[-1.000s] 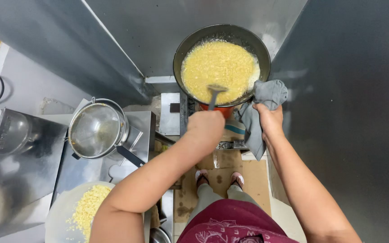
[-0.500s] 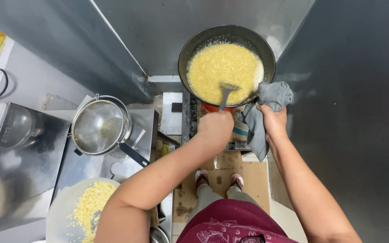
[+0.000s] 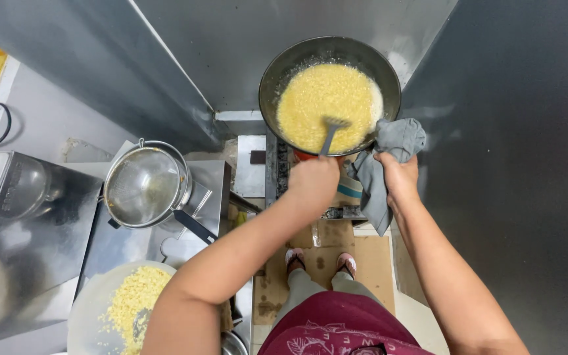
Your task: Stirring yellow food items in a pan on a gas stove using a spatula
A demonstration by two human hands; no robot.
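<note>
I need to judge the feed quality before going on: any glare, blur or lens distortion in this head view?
Head view: sharp around the pan and yellow mixture; left hand and right hand are not smeared. Soft glare on the steel wall panels and metal strainer. Wide-angle lens bends the wall edges outward. The right-side wall is dim.

dark matt pan (image 3: 277, 72), grey cloth (image 3: 396, 141), shiny steel strainer (image 3: 142, 187)

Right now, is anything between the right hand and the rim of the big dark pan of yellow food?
Yes. A grey cloth lies between the right hand and the dark round pan; the hand grips the rim through it. The left hand holds the grey spatula directly.
</note>
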